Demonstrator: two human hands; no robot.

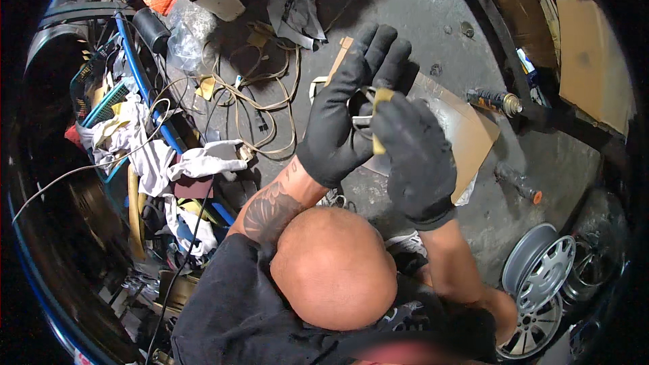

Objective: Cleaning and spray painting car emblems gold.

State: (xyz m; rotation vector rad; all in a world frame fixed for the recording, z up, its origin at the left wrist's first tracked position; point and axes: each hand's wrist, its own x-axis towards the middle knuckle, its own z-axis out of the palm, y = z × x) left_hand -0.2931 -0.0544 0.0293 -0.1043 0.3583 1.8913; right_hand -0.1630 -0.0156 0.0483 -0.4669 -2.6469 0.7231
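Note:
My gloved left hand (336, 122) is raised with its fingers stretched upward and curves around a small metal piece (361, 120), whose shape is partly hidden. My gloved right hand (418, 159) grips a flat yellow pad (380, 145) against that piece. Both gloves are black. A flat cardboard sheet (473, 149) lies on the floor behind the hands. Between my forearms a bald head (332, 267) and a dark shirt (223, 297) fill the lower middle.
Tangled cables (263, 122) lie on the floor (419, 13) at upper left, beside piled white rags (145, 135) and baskets. A spray can (490, 100) and a dark cylindrical tool (517, 182) lie to the right. Wheel rims (531, 263) are at lower right, cardboard (588, 61) at upper right.

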